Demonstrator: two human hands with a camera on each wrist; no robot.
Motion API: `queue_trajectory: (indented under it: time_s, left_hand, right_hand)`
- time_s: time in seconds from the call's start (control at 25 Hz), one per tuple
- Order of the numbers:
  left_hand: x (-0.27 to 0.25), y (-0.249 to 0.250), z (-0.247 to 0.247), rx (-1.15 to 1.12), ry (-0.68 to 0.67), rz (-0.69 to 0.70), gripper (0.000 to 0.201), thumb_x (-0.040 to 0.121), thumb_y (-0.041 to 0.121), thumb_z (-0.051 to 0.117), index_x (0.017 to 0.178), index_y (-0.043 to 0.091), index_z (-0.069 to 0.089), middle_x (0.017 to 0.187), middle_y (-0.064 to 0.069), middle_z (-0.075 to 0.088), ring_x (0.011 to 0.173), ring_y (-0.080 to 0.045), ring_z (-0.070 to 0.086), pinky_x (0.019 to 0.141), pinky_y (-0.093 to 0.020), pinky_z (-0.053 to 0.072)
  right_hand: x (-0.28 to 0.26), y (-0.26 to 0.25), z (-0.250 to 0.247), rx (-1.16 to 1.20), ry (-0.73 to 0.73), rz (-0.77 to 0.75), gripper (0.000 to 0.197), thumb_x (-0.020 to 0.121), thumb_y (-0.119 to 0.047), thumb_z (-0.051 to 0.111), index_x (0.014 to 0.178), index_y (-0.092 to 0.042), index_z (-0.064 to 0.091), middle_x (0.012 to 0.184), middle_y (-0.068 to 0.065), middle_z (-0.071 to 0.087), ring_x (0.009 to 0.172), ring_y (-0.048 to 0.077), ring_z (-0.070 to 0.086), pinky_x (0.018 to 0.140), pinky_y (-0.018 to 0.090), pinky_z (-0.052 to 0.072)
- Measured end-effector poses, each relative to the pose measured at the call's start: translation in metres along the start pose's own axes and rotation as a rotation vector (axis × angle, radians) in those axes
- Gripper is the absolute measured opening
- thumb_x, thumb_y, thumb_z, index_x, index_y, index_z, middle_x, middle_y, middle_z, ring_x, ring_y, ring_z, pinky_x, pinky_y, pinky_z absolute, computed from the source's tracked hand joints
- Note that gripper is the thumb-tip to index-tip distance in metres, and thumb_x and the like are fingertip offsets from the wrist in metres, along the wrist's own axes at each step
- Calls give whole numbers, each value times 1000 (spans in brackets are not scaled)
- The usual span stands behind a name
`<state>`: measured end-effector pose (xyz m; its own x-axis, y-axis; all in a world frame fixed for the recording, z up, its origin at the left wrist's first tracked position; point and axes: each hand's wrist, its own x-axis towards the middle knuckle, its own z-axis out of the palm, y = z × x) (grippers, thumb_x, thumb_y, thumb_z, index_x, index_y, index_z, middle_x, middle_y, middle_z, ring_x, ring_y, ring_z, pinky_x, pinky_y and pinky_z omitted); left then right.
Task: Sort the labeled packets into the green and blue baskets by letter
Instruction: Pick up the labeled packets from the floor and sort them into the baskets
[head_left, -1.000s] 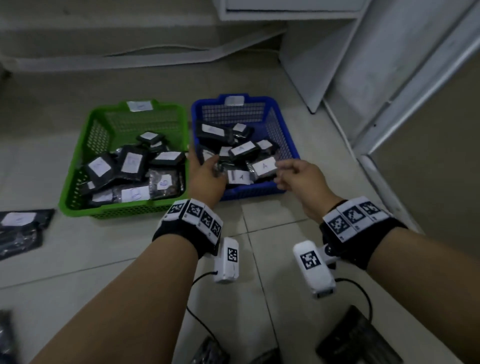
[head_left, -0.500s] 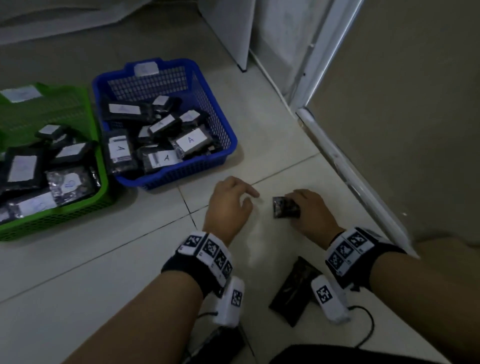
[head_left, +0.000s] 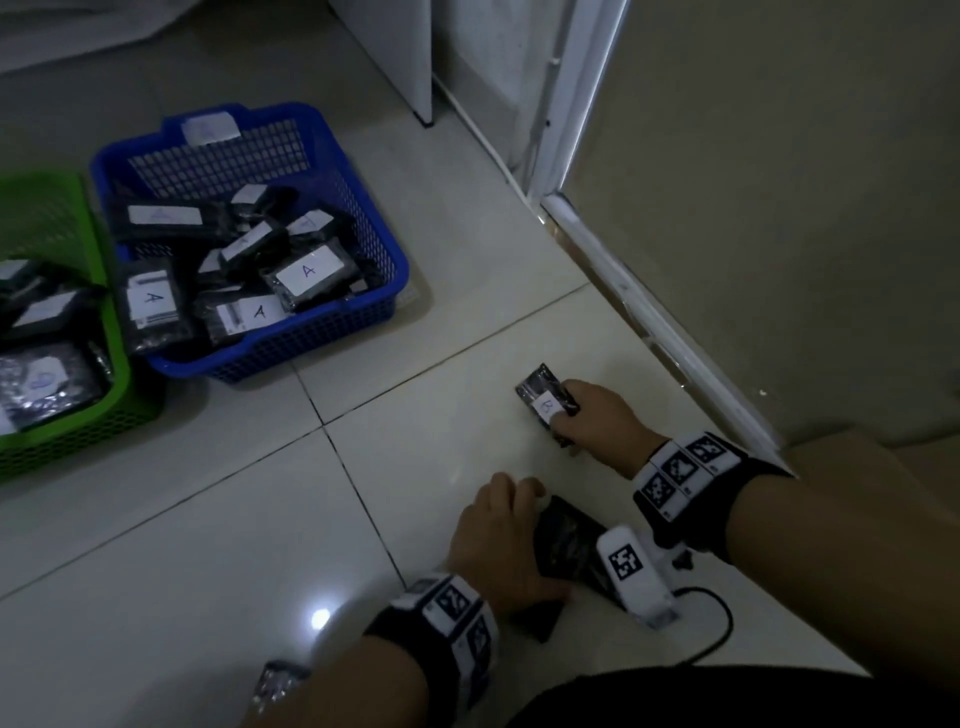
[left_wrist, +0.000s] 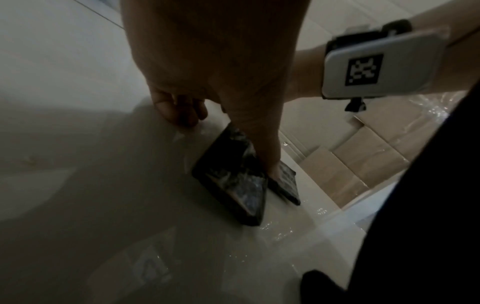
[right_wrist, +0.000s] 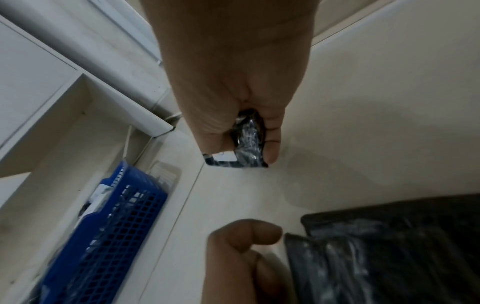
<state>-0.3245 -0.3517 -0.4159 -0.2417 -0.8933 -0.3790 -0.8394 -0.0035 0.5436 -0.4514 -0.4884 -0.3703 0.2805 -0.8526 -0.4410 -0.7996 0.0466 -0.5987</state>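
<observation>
My right hand (head_left: 563, 410) pinches a small black packet (head_left: 543, 397) with a white "B" label just above the floor tiles; the right wrist view shows the same packet (right_wrist: 246, 152) between thumb and fingers. My left hand (head_left: 511, 499) lies nearer to me on a larger dark packet (head_left: 566, 540). In the left wrist view its thumb presses the packet (left_wrist: 233, 181) and its curled fingers (left_wrist: 176, 111) reach past the packet's far corner. The blue basket (head_left: 400, 265) holds several packets marked "A". The green basket (head_left: 104, 410) stands to its left, partly out of frame.
A second dark packet (left_wrist: 285, 185) lies beside the one under my left hand. Another packet (head_left: 278, 680) sits at the bottom edge. A white door frame (head_left: 649, 322) and a cardboard box (head_left: 857, 452) border the right. A cable (head_left: 711, 634) trails from my right wrist.
Both hands came back from the blue basket to the floor. The right hand took hold of the small packet and turned its B label up. The left hand moved onto the larger packet.
</observation>
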Motion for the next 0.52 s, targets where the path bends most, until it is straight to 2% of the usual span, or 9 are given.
queue_trajectory:
  time_s: [0.04,0.12,0.2,0.32,0.36,0.44,0.52]
  left_hand:
    - [-2,2,4,24,14,-3,92,54,67,68,128,26,32,119,1,38,105,-18,42,86,-34,42]
    - [-2,0,0,-102,63,12,81,62,59,64,129,24,34,119,0,44,105,-19,48,86,-33,45]
    - [0,-11,-18,-263,125,6,75,68,53,62,132,23,35,117,-1,45,103,-18,53,85,-30,47]
    - [4,-43,-64,-446,108,-109,65,71,48,49,130,22,44,110,-3,46,101,-17,53,88,-22,38]
    - [4,-54,-80,-597,86,-166,55,75,41,46,125,19,50,104,-6,51,95,-21,56,87,-26,41]
    - [0,-75,-110,-1135,70,-339,34,90,27,41,116,12,56,97,-15,62,81,-30,63,82,-42,49]
    - [-10,-92,-132,-1619,132,-393,40,95,21,29,119,0,53,103,-22,64,81,-34,66,81,-46,52]
  right_hand:
    - [-2,-4,0,60,-10,15,14,89,-15,55,96,-4,60,86,15,65,75,30,63,64,34,51]
    - [-3,-14,1,168,-27,14,10,86,-9,56,95,-10,59,87,11,64,69,24,63,58,32,53]
    - [1,-26,5,286,-40,-9,17,82,-5,56,97,-11,60,89,14,64,70,26,64,58,37,55]
    - [8,-47,11,413,-21,-38,22,82,-2,55,103,-6,60,93,21,66,71,31,64,60,45,56]
    - [11,-55,12,437,-13,-37,23,82,-2,54,103,-6,60,92,21,66,69,33,64,61,48,54]
    - [20,-76,15,477,-4,-35,25,82,-2,53,105,-6,60,89,20,66,66,34,63,63,52,54]
    - [30,-101,22,518,-5,-52,26,83,-2,52,107,-6,60,91,19,67,67,32,64,64,51,55]
